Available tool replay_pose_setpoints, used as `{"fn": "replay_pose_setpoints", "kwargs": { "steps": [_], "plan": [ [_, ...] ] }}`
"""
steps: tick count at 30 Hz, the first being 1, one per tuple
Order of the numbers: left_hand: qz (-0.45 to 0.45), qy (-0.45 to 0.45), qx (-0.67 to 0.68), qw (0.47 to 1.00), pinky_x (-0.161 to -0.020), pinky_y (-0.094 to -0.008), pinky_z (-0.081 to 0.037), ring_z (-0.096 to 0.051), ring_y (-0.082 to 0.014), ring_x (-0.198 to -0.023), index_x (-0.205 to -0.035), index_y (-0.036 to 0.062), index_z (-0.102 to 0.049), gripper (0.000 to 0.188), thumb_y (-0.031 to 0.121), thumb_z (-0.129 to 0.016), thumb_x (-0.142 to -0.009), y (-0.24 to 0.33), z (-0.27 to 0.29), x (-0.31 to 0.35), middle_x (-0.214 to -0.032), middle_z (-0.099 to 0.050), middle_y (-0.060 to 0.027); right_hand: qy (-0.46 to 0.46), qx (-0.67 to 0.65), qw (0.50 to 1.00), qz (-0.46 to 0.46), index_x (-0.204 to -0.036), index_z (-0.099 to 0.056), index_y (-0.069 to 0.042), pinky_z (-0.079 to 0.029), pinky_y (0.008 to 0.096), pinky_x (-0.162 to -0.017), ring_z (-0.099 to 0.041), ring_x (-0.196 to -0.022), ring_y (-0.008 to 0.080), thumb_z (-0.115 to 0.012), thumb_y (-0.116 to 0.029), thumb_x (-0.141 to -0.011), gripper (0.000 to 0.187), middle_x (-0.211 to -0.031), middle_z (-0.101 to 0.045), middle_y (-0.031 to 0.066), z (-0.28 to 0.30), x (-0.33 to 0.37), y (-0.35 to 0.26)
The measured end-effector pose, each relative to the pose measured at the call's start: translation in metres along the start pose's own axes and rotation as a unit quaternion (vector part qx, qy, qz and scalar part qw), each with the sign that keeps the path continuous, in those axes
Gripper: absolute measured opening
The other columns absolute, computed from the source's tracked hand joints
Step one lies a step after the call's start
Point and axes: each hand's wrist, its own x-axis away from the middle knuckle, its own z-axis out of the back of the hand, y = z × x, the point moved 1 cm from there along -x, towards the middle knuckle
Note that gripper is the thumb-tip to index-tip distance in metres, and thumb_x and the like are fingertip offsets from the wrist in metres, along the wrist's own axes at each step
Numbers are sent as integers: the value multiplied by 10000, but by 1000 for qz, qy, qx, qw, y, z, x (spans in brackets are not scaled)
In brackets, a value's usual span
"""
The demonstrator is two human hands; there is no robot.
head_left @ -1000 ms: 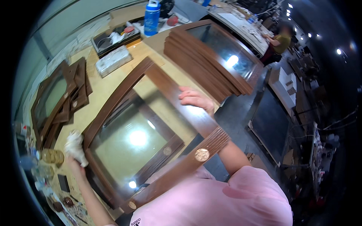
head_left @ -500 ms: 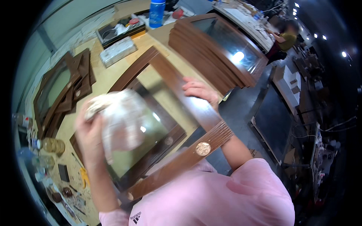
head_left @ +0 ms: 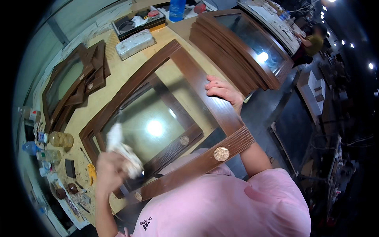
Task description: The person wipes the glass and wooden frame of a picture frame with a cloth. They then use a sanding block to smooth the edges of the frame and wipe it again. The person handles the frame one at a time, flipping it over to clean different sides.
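Note:
A brown wooden cabinet door (head_left: pixel 189 79) with a glass pane stands tilted in front of me. My right hand (head_left: pixel 223 91) is closed around its right rail, fingers over the front face. A white cloth (head_left: pixel 128 156) is bunched in my left hand (head_left: pixel 109 170), low at the left of the pane and blurred by motion; I cannot tell whether it touches the glass. Through the pane shows a second brown framed glass door (head_left: pixel 158 81), lying on the table. A round speckled hole (head_left: pixel 221 154) marks the held door's lower rail.
Several brown glass doors are stacked (head_left: pixel 237 51) at the back right. More brown frames (head_left: pixel 75 79) lie at the left. A wrapped block (head_left: pixel 135 44), a tray (head_left: pixel 138 23) and a blue bottle (head_left: pixel 177 10) stand behind. Jars (head_left: pixel 61 139) line the left edge. A person (head_left: pixel 314 43) works far right.
My left hand has moved the cloth down toward the pane's lower left, uncovering the middle of the glass. The right hand keeps its hold on the door. The whole view has shifted slightly.

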Motion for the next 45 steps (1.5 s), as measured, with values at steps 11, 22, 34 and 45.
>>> {"fn": "replay_pose_setpoints", "kwargs": {
  "steps": [11, 22, 34, 45],
  "plan": [
    [-173, 224, 79, 956, -797, -427, -467, -610, -284, -877, -1051, 157, -704, 356, 85, -652, -706, 74, -47, -126, -1077, -669, -21, -13, 19, 1000, 1, -905, -683, 19, -487, 448, -959, -632, -1082, 371, -733, 14, -702, 209, -968, -679, 163, 3, 2, -3],
    [-65, 287, -65, 953, -634, -409, -475, -611, -302, -763, -892, 69, -698, 245, 50, -650, -653, 54, -40, -191, -908, -635, -98, 26, 21, 999, -43, -878, -673, 21, -495, 444, -963, -638, -1061, 350, -746, 31, -668, 223, -969, -679, 159, 1, 16, -1],
    [-296, 119, 69, 945, -725, -400, -404, -566, -255, -860, -1040, 153, -729, 384, 78, -684, -666, 102, -55, -155, -926, -571, -55, 19, 8, 997, -71, -895, -667, 24, -460, 479, -1004, -639, -1048, 360, -711, 10, -718, 183, -965, -676, 167, 2, 25, 12],
    [-267, 122, 62, 954, -834, -418, -411, -547, -260, -999, -1047, 202, -698, 427, 118, -686, -629, 112, -47, -154, -964, -581, -35, 26, -5, 997, -72, -874, -677, 21, -460, 482, -1005, -624, -1086, 364, -709, 1, -710, 168, -971, -678, 168, 1, 20, 7]
  ]
}}
